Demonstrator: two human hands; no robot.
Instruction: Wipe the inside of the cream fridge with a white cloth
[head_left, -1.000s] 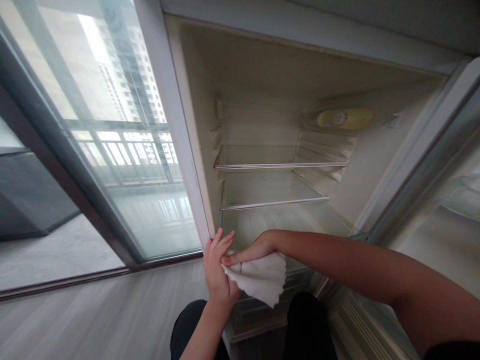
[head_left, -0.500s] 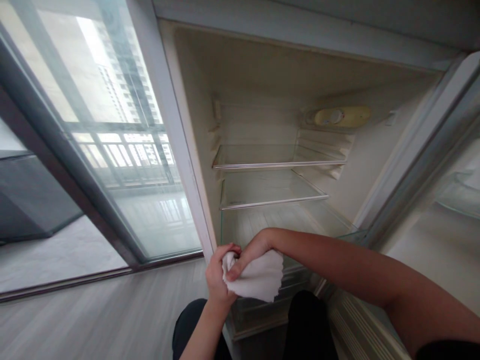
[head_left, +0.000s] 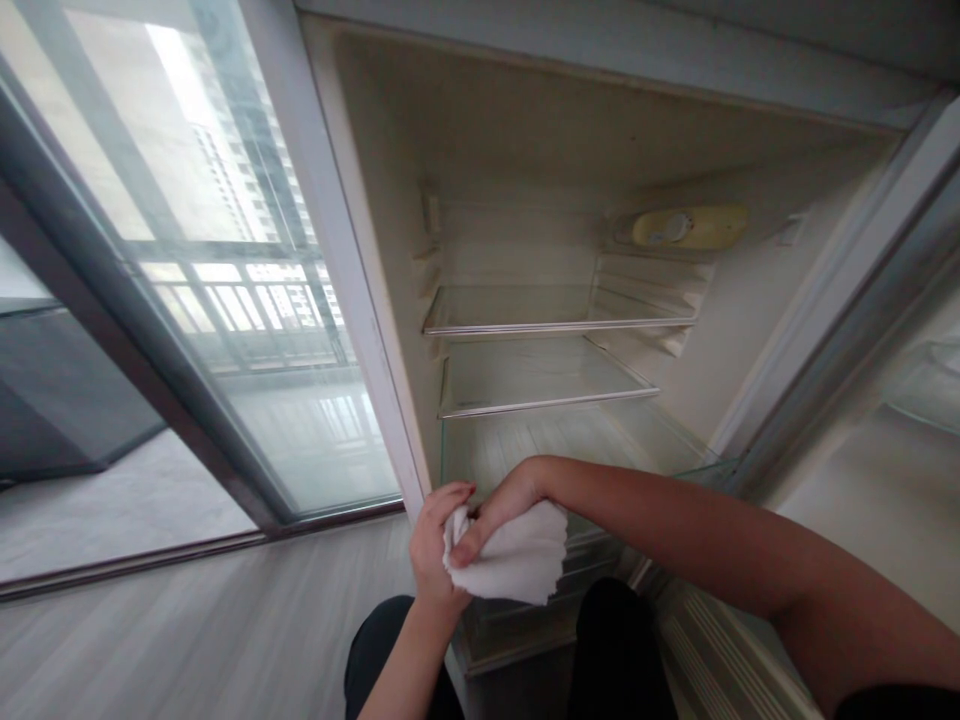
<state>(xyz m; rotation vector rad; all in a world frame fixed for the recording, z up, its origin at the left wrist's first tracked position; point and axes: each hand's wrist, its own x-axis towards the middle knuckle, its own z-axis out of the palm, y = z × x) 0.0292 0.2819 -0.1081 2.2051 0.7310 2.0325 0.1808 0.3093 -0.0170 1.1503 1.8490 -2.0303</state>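
Both hands meet on a white scalloped cloth (head_left: 532,560), held in front of the lower left corner of the refrigerator (head_left: 360,300). The left hand (head_left: 435,540) grasps the bunched end with curled fingers; the right hand (head_left: 499,520) grips the same end, thumb pressed on top. The cloth's wavy edge hangs loose toward the refrigerator's lower middle.

As for progress, the cloth appears only partly gathered, with a broad flap left unbunched, and none of it can be seen pressed to the refrigerator. The upper glass shelf (head_left: 517,305) and the middle glass shelf (head_left: 540,375) sit in place inside the refrigerator, below the yellowish dial housing (head_left: 716,228) on its right wall. The refrigerator door (head_left: 847,480) is swung out to the right of its body. Whether any refrigerator surface has been dealt with, or which remain, I cannot tell
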